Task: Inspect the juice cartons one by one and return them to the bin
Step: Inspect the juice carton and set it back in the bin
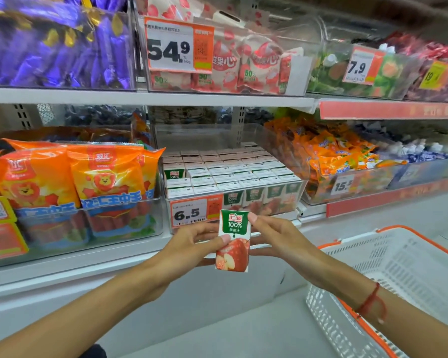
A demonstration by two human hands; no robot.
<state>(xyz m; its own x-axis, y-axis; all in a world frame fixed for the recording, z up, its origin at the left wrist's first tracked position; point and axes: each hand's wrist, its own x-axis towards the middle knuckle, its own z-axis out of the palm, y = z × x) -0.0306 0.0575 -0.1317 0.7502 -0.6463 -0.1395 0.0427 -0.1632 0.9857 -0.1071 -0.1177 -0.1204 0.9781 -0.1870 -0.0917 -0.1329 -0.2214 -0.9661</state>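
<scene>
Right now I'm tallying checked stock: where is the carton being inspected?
In the head view, the juice carton is held upright at centre between the left hand and right hand, just in front of the carton bin and its 6.5 price tag.

The basket (388,275) runs off the right edge; the far-right price tag (433,74) seems blurred past reading.

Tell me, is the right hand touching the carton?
Touching. The head view shows the right hand pinching the carton at its top right corner.

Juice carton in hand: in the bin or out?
Out. Juice carton is held upright by both hands, left and right, before the bin.
</scene>
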